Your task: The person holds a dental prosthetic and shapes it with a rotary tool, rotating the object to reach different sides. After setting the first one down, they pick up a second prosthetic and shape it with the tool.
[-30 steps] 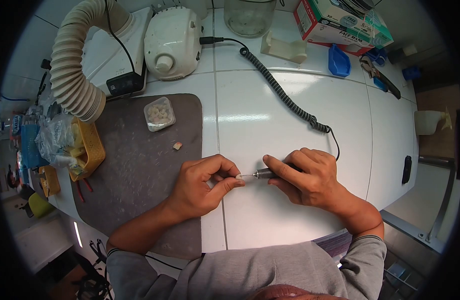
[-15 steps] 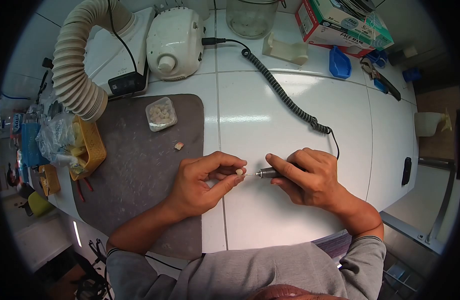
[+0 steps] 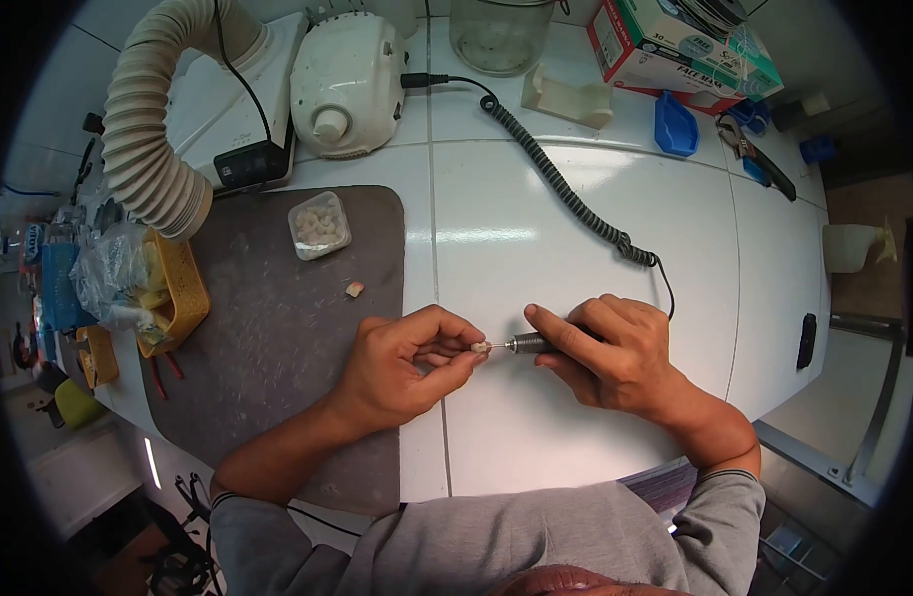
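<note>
Between the fingertips and thumb of my left hand [image 3: 407, 363] is a small pale piece [image 3: 480, 348]. My right hand [image 3: 610, 353] is wrapped round a dark rotary handpiece [image 3: 531, 344], whose thin metal bit points left and meets the small piece, touching it as far as I can see. A coiled black cord [image 3: 566, 184] runs from the handpiece side up to a white control unit [image 3: 347, 89]. On the grey mat [image 3: 278, 397] lie a small pinkish-cream piece [image 3: 354, 289] and a clear square tub [image 3: 319, 226] holding several pale pieces.
A ribbed hose [image 3: 144, 129] arches over the mat's upper left. A yellow basket [image 3: 186, 298] stands at the left. Along the back are a glass jar [image 3: 501, 40], a cream block [image 3: 568, 99], a blue tray [image 3: 675, 126], pliers [image 3: 760, 159] and a mask box [image 3: 665, 55].
The small piece has turned between my left fingers and shows a different side. My left fingertips have shifted slightly, and the handpiece has moved a little left.
</note>
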`<state>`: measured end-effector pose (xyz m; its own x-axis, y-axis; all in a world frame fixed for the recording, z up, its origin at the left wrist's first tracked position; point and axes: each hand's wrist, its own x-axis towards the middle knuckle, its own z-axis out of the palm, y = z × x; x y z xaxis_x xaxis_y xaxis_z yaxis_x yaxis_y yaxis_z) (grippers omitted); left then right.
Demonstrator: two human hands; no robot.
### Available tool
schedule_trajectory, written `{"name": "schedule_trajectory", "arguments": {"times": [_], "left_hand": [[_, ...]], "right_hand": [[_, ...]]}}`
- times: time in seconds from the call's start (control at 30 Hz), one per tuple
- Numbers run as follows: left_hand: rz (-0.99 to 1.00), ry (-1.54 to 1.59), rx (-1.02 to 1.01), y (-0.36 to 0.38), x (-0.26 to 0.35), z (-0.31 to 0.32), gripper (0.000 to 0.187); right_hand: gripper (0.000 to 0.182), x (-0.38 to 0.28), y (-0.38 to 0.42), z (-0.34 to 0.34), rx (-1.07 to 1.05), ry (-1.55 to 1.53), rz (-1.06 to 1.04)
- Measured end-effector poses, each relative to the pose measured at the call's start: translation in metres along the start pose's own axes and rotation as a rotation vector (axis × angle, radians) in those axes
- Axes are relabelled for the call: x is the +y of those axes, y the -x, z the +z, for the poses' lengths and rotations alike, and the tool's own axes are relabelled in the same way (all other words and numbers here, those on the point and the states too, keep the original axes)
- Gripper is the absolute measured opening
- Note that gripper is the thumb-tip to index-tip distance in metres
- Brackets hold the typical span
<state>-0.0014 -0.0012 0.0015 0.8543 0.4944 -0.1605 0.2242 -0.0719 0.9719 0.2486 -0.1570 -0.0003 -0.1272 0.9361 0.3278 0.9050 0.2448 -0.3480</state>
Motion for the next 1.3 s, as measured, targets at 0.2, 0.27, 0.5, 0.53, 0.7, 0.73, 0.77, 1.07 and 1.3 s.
{"name": "schedule_trajectory", "arguments": {"times": [0.2, 0.27, 0.5, 0.53, 0.7, 0.73, 0.77, 1.07, 1.3], "left_hand": [[-0.008, -0.002, -0.001, -0.0001, -0.0001, -0.0001, 0.017], [-0.014, -0.007, -0.003, 0.0001, 0.0001, 0.0000, 0.017], [-0.012, -0.020, -0.009, -0.0001, -0.0011, -0.0005, 0.016], [-0.013, -0.018, -0.009, 0.0000, -0.0016, -0.0004, 0.016], [-0.007, -0.026, -0.002, -0.0001, -0.0002, 0.0003, 0.016], [-0.009, -0.027, -0.002, 0.0002, -0.0004, 0.0002, 0.016], [-0.006, -0.026, -0.002, 0.0003, -0.0010, 0.0002, 0.016], [0.005, -0.028, 0.001, -0.0003, 0.0009, 0.0008, 0.016], [0.008, -0.040, 0.000, -0.0004, 0.0006, 0.0007, 0.017]], "right_hand": [[0.048, -0.0007, 0.0005, 0.0008, -0.014, 0.024, 0.003], [0.048, -0.0006, 0.0011, 0.0013, -0.016, 0.025, -0.001], [0.047, -0.0011, 0.0017, 0.0015, -0.023, 0.032, -0.002], [0.047, -0.0012, 0.0015, 0.0014, -0.026, 0.034, -0.005], [0.046, -0.0010, 0.0020, 0.0017, -0.025, 0.033, 0.002], [0.046, -0.0013, 0.0020, 0.0018, -0.028, 0.034, 0.004], [0.046, -0.0010, 0.0017, 0.0018, -0.028, 0.032, -0.002], [0.046, -0.0007, 0.0010, 0.0006, -0.036, 0.042, -0.013], [0.047, -0.0002, 0.0014, 0.0015, -0.034, 0.038, -0.013]]}}
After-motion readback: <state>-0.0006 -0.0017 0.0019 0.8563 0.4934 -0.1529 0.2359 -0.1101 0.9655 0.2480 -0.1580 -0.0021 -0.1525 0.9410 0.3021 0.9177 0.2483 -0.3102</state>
